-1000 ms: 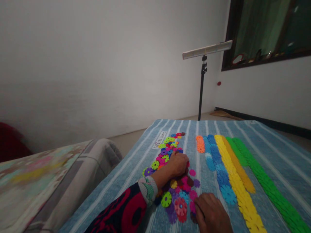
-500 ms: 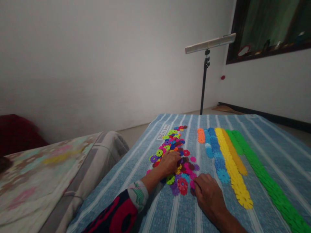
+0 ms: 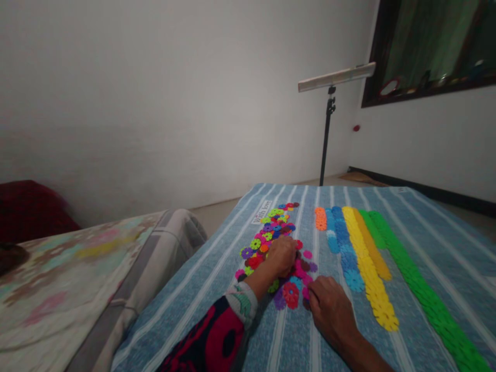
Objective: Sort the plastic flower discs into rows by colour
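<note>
1. Flower discs of many colours lie in a mixed pile on the left half of a blue striped cloth, and both hands are at this pile.
2. The left hand rests on the middle of the pile with the knuckles up. Its fingers are curled down and close together onto the discs. The tips are hidden, so I cannot tell if they pinch a disc.
3. The right hand lies at the near edge of the pile, back up. Its fingers are kept together and bent a little, and the tips touch the nearest discs. I cannot tell if any disc is held between them.
4. A large red disc lies just beside the right fingertips, between the two hands.
5. The left forearm wears a sleeve in dark blue and red with a pale patterned cuff; the right forearm is bare.
6. To the right of the pile, apart from it, sorted discs lie in long rows side by side: an orange row, a blue row, a yellow row, a darker yellow row and a green row.
7. A white label is on the cloth at the far end of the pile.
8. Behind the cloth a light stand stands on the floor near the corner, below a dark window frame.
9. On the left lies a pale patterned blanket.
</note>
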Action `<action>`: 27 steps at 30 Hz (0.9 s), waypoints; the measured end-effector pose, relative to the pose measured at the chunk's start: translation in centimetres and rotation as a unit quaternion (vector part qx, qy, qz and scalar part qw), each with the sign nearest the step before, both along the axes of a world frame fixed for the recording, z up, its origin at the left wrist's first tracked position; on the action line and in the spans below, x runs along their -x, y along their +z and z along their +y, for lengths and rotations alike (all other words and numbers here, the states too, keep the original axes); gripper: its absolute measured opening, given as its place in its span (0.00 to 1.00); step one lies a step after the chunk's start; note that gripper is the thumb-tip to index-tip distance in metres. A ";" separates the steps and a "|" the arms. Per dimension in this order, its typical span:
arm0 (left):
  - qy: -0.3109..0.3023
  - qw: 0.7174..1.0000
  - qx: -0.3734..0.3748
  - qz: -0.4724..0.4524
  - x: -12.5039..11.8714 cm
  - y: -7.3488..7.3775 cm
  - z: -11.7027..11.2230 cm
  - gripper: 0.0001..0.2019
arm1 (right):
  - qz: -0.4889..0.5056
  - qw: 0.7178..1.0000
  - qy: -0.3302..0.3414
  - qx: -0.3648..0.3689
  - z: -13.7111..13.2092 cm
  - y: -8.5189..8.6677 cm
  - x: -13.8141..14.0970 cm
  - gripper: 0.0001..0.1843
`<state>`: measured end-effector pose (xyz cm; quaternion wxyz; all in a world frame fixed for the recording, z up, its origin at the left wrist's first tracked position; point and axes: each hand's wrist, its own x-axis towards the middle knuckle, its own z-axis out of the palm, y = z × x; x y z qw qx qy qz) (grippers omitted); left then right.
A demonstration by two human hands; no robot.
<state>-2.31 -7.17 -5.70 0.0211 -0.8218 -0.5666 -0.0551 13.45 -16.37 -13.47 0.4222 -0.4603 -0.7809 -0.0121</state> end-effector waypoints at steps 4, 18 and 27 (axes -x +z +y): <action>0.019 0.996 0.043 0.072 -2.0 1.9 2.5 0.13 | 0.015 1.000 0.003 0.005 0.1 -0.3 0.1 0.12; 0.024 0.992 0.124 0.020 -1.7 2.7 6.0 0.14 | 0.045 0.999 0.018 -0.005 -0.1 -1.0 1.1 0.13; 0.078 0.962 0.125 -0.228 -0.5 1.7 13.7 0.09 | 0.035 0.997 0.023 -0.064 0.7 -1.5 0.8 0.10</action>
